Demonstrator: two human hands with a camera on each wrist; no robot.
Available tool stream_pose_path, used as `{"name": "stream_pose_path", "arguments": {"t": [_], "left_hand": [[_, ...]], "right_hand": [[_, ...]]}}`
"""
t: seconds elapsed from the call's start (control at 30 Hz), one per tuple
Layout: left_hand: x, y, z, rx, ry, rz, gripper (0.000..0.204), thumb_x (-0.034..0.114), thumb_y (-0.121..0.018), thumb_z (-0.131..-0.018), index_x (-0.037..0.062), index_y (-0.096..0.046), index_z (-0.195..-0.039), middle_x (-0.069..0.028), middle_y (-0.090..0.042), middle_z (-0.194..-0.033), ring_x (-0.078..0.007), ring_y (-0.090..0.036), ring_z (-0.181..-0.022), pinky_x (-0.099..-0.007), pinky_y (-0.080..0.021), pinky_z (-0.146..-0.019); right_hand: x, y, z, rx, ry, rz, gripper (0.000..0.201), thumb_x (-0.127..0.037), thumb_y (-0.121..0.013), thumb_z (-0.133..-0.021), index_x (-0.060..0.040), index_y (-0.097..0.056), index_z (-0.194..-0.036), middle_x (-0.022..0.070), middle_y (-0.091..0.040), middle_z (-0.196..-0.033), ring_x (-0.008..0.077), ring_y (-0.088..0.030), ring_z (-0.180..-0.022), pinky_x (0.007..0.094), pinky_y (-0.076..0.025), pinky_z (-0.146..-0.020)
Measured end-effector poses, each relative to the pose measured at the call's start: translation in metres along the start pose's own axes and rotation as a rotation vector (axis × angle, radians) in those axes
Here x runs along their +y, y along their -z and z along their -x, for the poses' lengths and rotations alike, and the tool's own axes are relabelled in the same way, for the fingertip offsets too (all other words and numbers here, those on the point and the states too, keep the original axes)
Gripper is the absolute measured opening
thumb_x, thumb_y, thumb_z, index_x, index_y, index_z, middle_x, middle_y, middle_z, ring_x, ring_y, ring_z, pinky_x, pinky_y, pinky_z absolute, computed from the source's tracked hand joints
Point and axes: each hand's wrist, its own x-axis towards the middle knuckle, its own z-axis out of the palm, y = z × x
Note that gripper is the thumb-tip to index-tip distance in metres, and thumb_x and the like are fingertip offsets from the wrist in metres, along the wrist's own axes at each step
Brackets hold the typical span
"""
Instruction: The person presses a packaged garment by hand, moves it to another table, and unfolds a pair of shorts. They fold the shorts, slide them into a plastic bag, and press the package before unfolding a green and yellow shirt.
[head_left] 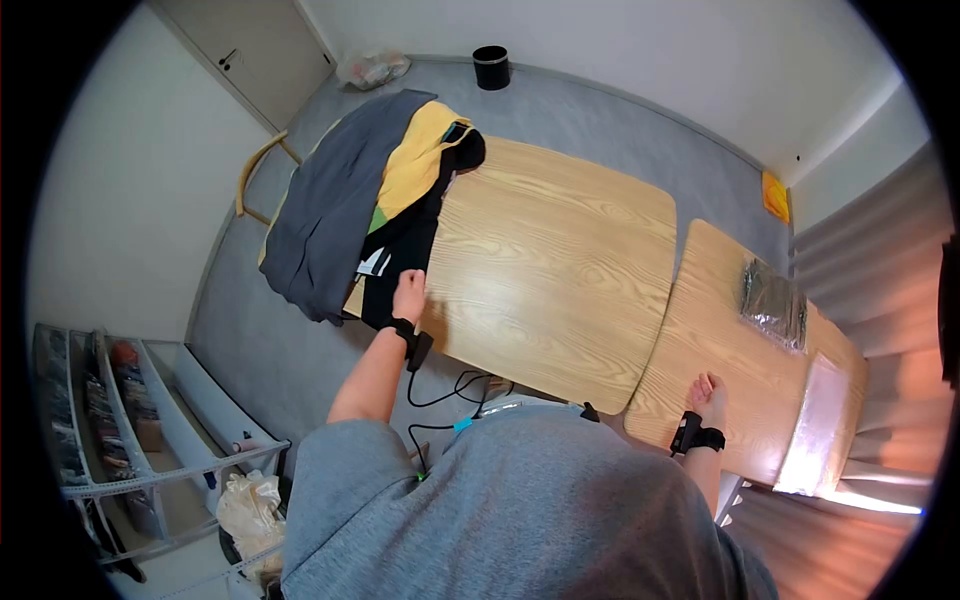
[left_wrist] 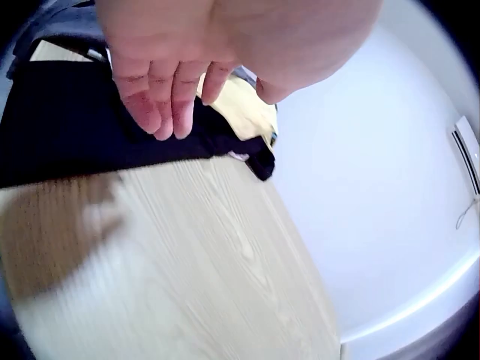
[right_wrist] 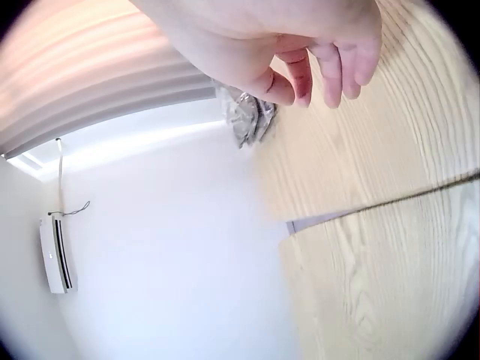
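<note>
Clock read from the head view, 12 at top. Grey shirt (head_left: pixel 480 510) at 6, black cable (head_left: pixel 440 402) beside it. Left hand (head_left: pixel 410 295) at 9, just left of centre, fingers loosely bent, nothing seen in it, over black garment (head_left: pixel 410 240); contact can't be told. Right hand (head_left: pixel 708 400) at 4, fingers loosely curled, holding nothing, over the side table (head_left: pixel 715 320).

Main table (head_left: pixel 550 260): pale wood grain, rounded corners, from centre toward 1. Clothes heap at its 10 o'clock end: black garment nearest the bare wood, yellow garment (head_left: pixel 412 155) next, dark grey garment (head_left: pixel 330 200) outermost, hanging past the edge.

Side table, same wood look, at 3 to 4, narrow gap between the two. On it: grey plastic-wrapped pack (head_left: pixel 773 305) at 3, clear flat packet (head_left: pixel 815 420) at 4.

Rack (head_left: pixel 175 480) with filled compartments at 8, cream bag (head_left: pixel 250 510) by it. Curtain (head_left: pixel 870 260) at 3. Wooden chair (head_left: pixel 247 180) at 10, partly behind clothes. Grey floor (head_left: pixel 600 130). Farther: orange item (head_left: pixel 775 197) at 2, black bin (head_left: pixel 491 68) at 12, plastic bag (head_left: pixel 373 70) at 11, closed door (head_left: pixel 235 60) between 10 and 11, white walls (head_left: pixel 650 50).
</note>
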Motion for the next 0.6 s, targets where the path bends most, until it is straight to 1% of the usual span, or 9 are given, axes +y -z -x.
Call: {"name": "stream_pose_path", "arguments": {"t": [0.03,0.1,0.13,0.17,0.23,0.27,0.43,0.53,0.6], "left_hand": [[-0.011,0.013,-0.014,0.094,-0.066,-0.048,0.039,0.032,-0.050,-0.092,-0.0017,-0.052,-0.110,-0.0176,-0.062,-0.088,-0.0308,-0.061,-0.081,-0.0391,-0.047,-0.073],[-0.016,0.044,-0.031,0.212,-0.013,-0.126,0.042,0.030,-0.052,-0.090,-0.0034,-0.050,-0.115,-0.0234,-0.061,-0.097,-0.0368,-0.059,-0.090,-0.0410,-0.045,-0.078],[-0.014,0.061,-0.037,0.217,0.030,-0.104,0.043,0.028,-0.055,-0.088,-0.0042,-0.049,-0.117,-0.0256,-0.059,-0.099,-0.0379,-0.058,-0.092,-0.0414,-0.045,-0.081],[-0.034,0.069,-0.054,0.284,0.053,-0.169,0.045,0.027,-0.057,-0.087,-0.0032,-0.048,-0.118,-0.0261,-0.057,-0.104,-0.0386,-0.056,-0.097,-0.0421,-0.044,-0.085],[-0.020,0.090,-0.059,0.344,0.138,-0.345,0.046,0.027,-0.058,-0.085,-0.0015,-0.047,-0.120,-0.0252,-0.054,-0.111,-0.0395,-0.054,-0.102,-0.0441,-0.043,-0.089],[-0.025,0.097,-0.068,0.345,0.165,-0.355,0.048,0.028,-0.060,-0.084,0.0000,-0.047,-0.120,-0.0241,-0.051,-0.115,-0.0396,-0.051,-0.107,-0.0444,-0.042,-0.091],[-0.025,0.109,-0.096,0.310,0.156,-0.472,0.054,0.031,-0.065,-0.080,0.0015,-0.046,-0.121,-0.0216,-0.050,-0.114,-0.0380,-0.051,-0.108,-0.0431,-0.043,-0.091],[-0.021,0.105,-0.107,0.231,0.137,-0.531,0.051,0.031,-0.067,-0.079,0.0021,-0.048,-0.116,-0.0210,-0.051,-0.111,-0.0369,-0.052,-0.106,-0.0436,-0.045,-0.088],[-0.018,0.101,-0.113,0.219,0.221,-0.629,0.039,0.029,-0.064,-0.081,0.0052,-0.051,-0.109,-0.0189,-0.052,-0.106,-0.0356,-0.054,-0.102,-0.0442,-0.048,-0.082]], "right_hand": [[0.000,-0.012,0.009,-0.019,0.028,0.009,0.023,-0.019,-0.058,-0.085,-0.0058,-0.056,-0.104,0.0090,-0.061,-0.102,0.0209,-0.057,-0.089,0.0279,-0.049,-0.078],[0.004,-0.034,0.028,-0.025,0.060,0.021,0.023,-0.019,-0.058,-0.085,-0.0065,-0.057,-0.105,0.0089,-0.061,-0.104,0.0208,-0.057,-0.091,0.0283,-0.049,-0.079],[0.006,-0.038,0.036,-0.025,0.079,0.025,0.023,-0.020,-0.058,-0.086,-0.0072,-0.057,-0.105,0.0088,-0.061,-0.106,0.0207,-0.057,-0.093,0.0288,-0.049,-0.079],[0.007,-0.041,0.045,-0.022,0.085,0.035,0.023,-0.020,-0.058,-0.086,-0.0072,-0.057,-0.105,0.0088,-0.061,-0.106,0.0207,-0.057,-0.093,0.0288,-0.049,-0.079],[0.011,-0.045,0.061,-0.053,0.076,0.040,0.023,-0.022,-0.059,-0.085,-0.0093,-0.059,-0.105,0.0087,-0.061,-0.108,0.0205,-0.057,-0.096,0.0285,-0.048,-0.080],[0.013,-0.045,0.068,-0.049,0.083,0.042,0.023,-0.022,-0.059,-0.085,-0.0093,-0.059,-0.105,0.0087,-0.061,-0.108,0.0205,-0.057,-0.096,0.0285,-0.048,-0.080],[0.023,-0.034,0.099,0.047,0.058,0.028,0.024,-0.025,-0.058,-0.086,-0.0120,-0.059,-0.105,0.0072,-0.061,-0.109,0.0203,-0.058,-0.097,0.0289,-0.048,-0.080],[0.024,-0.030,0.115,0.067,0.048,0.034,0.023,-0.025,-0.058,-0.085,-0.0116,-0.058,-0.105,0.0071,-0.061,-0.110,0.0202,-0.059,-0.096,0.0297,-0.049,-0.079],[0.025,-0.032,0.122,0.085,0.047,0.022,0.023,-0.024,-0.058,-0.086,-0.0112,-0.058,-0.105,0.0074,-0.061,-0.109,0.0204,-0.060,-0.095,0.0300,-0.050,-0.078]]}}
